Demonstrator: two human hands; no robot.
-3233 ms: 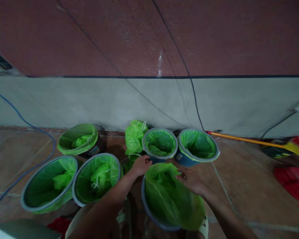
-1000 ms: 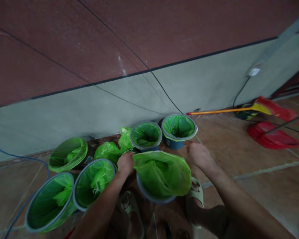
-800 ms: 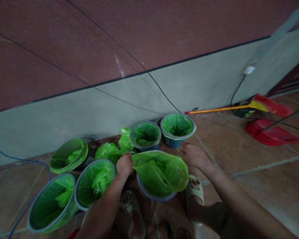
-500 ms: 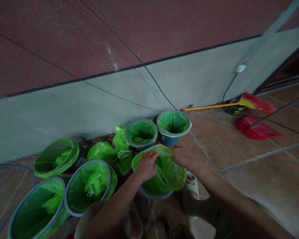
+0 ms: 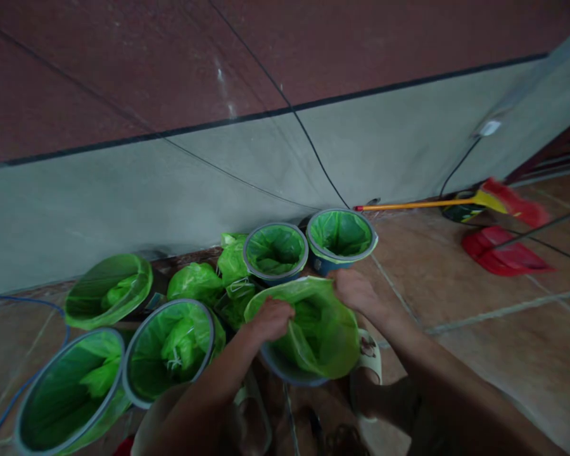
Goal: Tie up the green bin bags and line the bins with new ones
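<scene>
A green plastic bag (image 5: 323, 335) stands spread open in a trash can (image 5: 285, 368) between my feet. My left hand (image 5: 274, 318) is closed on the left side of the bag's mouth. On the far right side of the same mouth, my right hand (image 5: 354, 289) grips the edge. The bag's rim rises above the can, whose grey rim shows only along the lower left. Just beyond stand two bins lined in green, the left bin (image 5: 275, 252) and the right bin (image 5: 341, 234), both against the wall.
Several more lined bins are at the left, including a near bin (image 5: 71, 392) with a bag inside. Green bundles (image 5: 194, 283) lie among them. A broom (image 5: 418, 204) and a red dustpan (image 5: 501, 250) are at the right. A blue cable (image 5: 23, 386) runs along the left floor.
My hands have pulled the mouth of the green bag wider, and both now grip its edge. My left hand has turned from fingers raised to closed. The view has shifted slightly.
</scene>
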